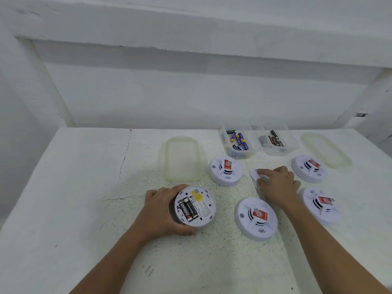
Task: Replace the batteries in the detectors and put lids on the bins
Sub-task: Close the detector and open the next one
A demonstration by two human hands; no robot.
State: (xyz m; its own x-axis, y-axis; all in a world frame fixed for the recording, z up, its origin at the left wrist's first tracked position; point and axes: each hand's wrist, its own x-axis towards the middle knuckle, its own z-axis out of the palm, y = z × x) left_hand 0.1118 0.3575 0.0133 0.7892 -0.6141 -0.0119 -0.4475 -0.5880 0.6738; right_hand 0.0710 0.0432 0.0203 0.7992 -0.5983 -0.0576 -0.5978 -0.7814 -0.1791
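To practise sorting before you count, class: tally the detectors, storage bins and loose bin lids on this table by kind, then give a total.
Detectors: 5
Bins: 2
Lids: 2
Total: 9

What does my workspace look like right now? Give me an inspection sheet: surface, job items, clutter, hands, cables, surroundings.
Surface: white table, scuffed, yellowish speckling mid-area.
Job's things: open detector back up, two black cells seated; rear middle detector, front middle detector, rear right detector, front right detector all face up; left bin holds blue-yellow batteries, right bin dark batteries; left lid and right lid lie off the bins on the table.
Clutter: nothing seen.
Hands: left hand grips the open detector; right hand rests on a white cover, grip unclear.
Cables: nothing seen.
Surroundings: white wall, ledge above.
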